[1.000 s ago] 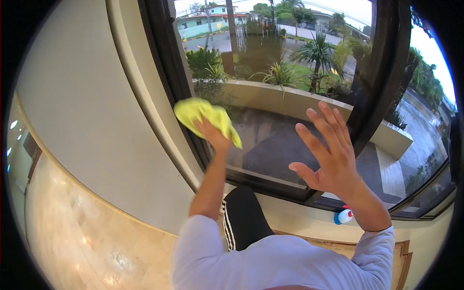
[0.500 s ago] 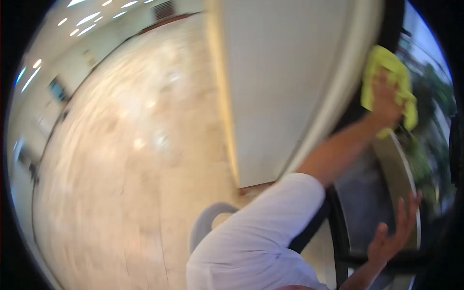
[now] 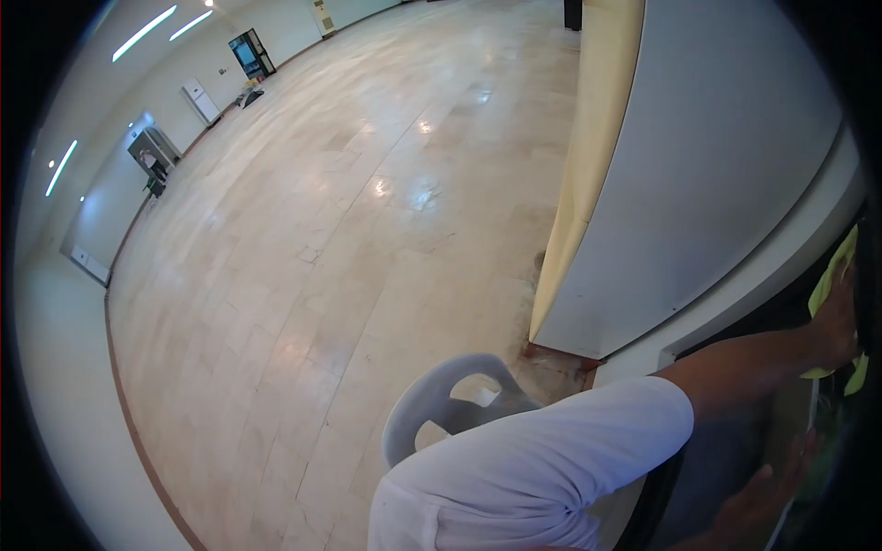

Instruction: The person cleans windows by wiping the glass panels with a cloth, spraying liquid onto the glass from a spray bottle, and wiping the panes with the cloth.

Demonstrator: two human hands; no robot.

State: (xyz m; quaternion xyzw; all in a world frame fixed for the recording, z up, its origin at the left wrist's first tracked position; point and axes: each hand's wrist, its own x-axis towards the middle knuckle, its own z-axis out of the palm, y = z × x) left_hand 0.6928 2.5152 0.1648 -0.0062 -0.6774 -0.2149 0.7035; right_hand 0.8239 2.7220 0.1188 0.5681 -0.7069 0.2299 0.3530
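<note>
At the far right edge, my left hand (image 3: 834, 321) holds a yellow-green cloth (image 3: 818, 292) against a dark window frame. The white-sleeved left arm reaches across from the bottom, and the lens border hides part of this hand. Lower down, my right hand (image 3: 758, 503) is dim, with its fingers spread near the glass and a pale ledge (image 3: 808, 409). Whether it touches the glass I cannot tell.
A grey plastic chair (image 3: 413, 413) stands beside my left arm. Past it is a grey panel (image 3: 707, 165) with a cream edge. The tiled floor (image 3: 322, 257) runs back to walls with doorways. A person (image 3: 153, 163) is in one far doorway.
My view has swung left, so the cloth and both hands now sit nearer the right edge. More of the floor and chair shows. The left hand still has the cloth.
</note>
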